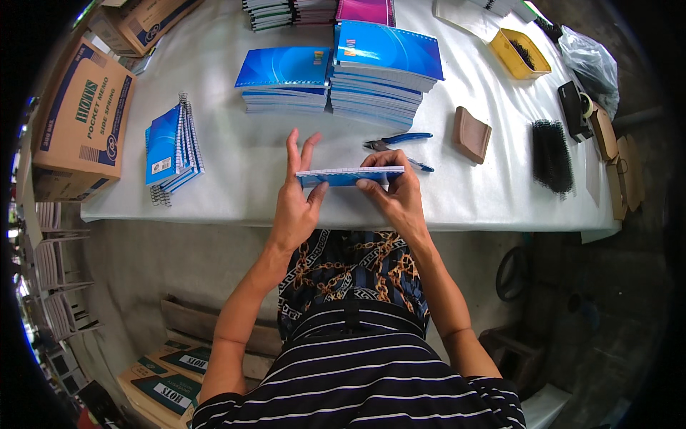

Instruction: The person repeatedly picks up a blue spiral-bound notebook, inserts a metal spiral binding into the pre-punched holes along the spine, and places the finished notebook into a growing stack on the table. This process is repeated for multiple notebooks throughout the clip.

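Observation:
A small blue-covered memo pad [341, 176] is held edge-up in front of me over the near part of the table, its white page edges facing upward. My right hand [401, 187] grips its right end, thumb on the near cover and fingers behind. At the left end, my left hand [294, 201] has its thumb against the cover while two fingers stretch upward past the pad. Just beyond my right hand lie blue-handled pliers [393, 140] and a blue pen [420, 165]. Several spiral-bound blue memo pads [174, 146] lie in a small pile to the left.
Stacks of blue pads [386, 79] stand at the back, with a pink notebook [366, 11] behind. Cardboard boxes [86, 114] line the left. On the right are a brown block [471, 136], black wire spirals [550, 157], a yellow tub [520, 56] and a tape dispenser [574, 111].

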`<state>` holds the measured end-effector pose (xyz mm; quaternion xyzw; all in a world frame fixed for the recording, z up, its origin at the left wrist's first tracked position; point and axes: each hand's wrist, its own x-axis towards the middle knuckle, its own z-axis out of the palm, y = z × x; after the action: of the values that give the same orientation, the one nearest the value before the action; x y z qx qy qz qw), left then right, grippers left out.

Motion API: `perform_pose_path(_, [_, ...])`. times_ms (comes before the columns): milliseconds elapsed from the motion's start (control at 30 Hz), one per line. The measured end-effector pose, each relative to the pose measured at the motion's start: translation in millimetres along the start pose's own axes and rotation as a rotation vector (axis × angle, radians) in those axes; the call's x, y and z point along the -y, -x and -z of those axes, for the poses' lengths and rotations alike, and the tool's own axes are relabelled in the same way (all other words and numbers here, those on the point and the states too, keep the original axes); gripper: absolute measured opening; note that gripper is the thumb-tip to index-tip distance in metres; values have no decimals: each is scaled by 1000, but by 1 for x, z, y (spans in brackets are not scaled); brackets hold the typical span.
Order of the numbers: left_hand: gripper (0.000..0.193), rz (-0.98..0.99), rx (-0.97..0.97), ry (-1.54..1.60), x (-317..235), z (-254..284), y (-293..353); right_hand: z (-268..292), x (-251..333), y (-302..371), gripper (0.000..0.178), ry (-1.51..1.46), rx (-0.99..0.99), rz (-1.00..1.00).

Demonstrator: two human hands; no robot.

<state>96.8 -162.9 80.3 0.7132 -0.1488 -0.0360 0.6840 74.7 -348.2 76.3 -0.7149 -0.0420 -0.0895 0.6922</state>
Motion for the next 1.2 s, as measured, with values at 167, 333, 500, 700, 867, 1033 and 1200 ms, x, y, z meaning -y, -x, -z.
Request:
perform_pose_path(167, [85,-261,-228,-581,-15,4,-2,2,3,3,30,182,45,-111])
perform_pose_path(333, [72,-615,30,-1107,-59,-24,-27,8,1,2,29,241,44,30])
perform_pose_path(500, [56,-572,196,-1178,-38,-28,-40,121,10,-35,40,555,-100,491])
perform_pose_path(700, [56,-548,265,-1103,-48,-33,-39,344,43,-81,52,1704,-983,-54])
perform_pose_path(867, [55,-493,258,-1105,-49,-32,-36,397,17,-79,43,1767,-838,-238])
perform_pose_path(1033, [54,-490,266,-1113,-49,-28,-33,392,9,-83,24,1834,-884,12])
perform_pose_path(1200, [54,-495,266,-1112,-47,-28,-34,401,20,-81,21,1843,-793,68])
